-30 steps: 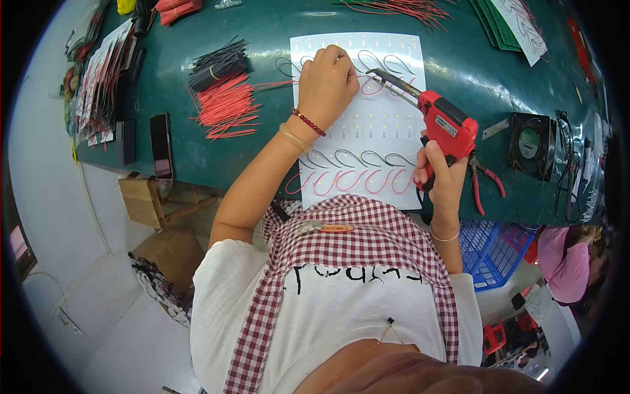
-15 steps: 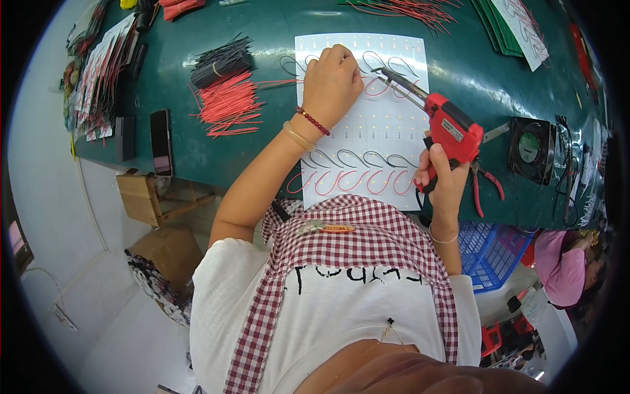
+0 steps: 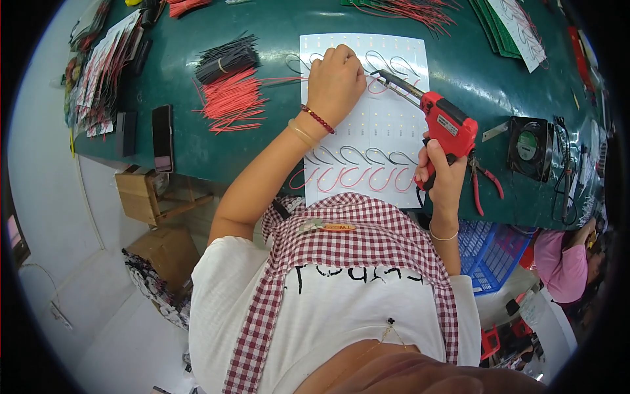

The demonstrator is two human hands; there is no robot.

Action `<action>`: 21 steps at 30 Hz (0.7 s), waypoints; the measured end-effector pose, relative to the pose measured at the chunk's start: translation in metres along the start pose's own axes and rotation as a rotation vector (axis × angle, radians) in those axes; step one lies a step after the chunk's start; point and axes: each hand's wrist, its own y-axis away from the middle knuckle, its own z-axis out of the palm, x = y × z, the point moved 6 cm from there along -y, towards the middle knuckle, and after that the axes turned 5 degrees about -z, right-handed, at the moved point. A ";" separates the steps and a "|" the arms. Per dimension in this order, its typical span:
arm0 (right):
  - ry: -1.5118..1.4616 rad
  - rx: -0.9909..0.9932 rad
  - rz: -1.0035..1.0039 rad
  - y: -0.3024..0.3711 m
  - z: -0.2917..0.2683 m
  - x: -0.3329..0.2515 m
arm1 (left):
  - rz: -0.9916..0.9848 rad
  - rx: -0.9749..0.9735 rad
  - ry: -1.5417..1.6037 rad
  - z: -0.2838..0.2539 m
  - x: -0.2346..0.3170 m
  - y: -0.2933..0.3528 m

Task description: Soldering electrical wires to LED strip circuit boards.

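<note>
A white circuit-board sheet (image 3: 377, 134) lies in front of me, with rows of small pads and looped black and red wires along its upper and lower parts. My left hand (image 3: 335, 82) rests over its upper part, fingers pinched. A red wire (image 3: 283, 80) runs leftward out of that hand; the fingertips' hold on it is partly hidden. My right hand (image 3: 443, 171) is wrapped round the handle of a red and black soldering gun (image 3: 451, 125). Its tip points up and left, close beside my left fingers, near a red wire loop on the sheet.
Left of the sheet lie bundles of black wires (image 3: 226, 59) and red wires (image 3: 233, 102), and a phone (image 3: 163, 138). To the right are red-handled pliers (image 3: 479, 184) and a black fan (image 3: 530, 148). A blue crate (image 3: 489, 256) stands below the table edge; a person in pink (image 3: 561, 266) is beyond.
The view has shifted slightly. Both hands and the soldering gun keep nearly the same place over the sheet, with the tip still close to my left fingers.
</note>
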 end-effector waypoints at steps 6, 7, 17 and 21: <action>0.052 0.031 0.016 0.000 0.000 0.001 | -0.025 0.019 0.032 0.004 -0.001 0.000; 0.053 0.031 0.016 0.000 0.000 0.001 | -0.026 0.019 0.033 0.003 -0.001 -0.001; 0.118 0.015 0.003 0.001 0.001 0.003 | -0.047 0.019 0.017 0.004 -0.001 -0.002; 0.130 0.018 -0.004 0.002 0.003 0.000 | -0.048 0.022 0.023 0.004 -0.001 -0.001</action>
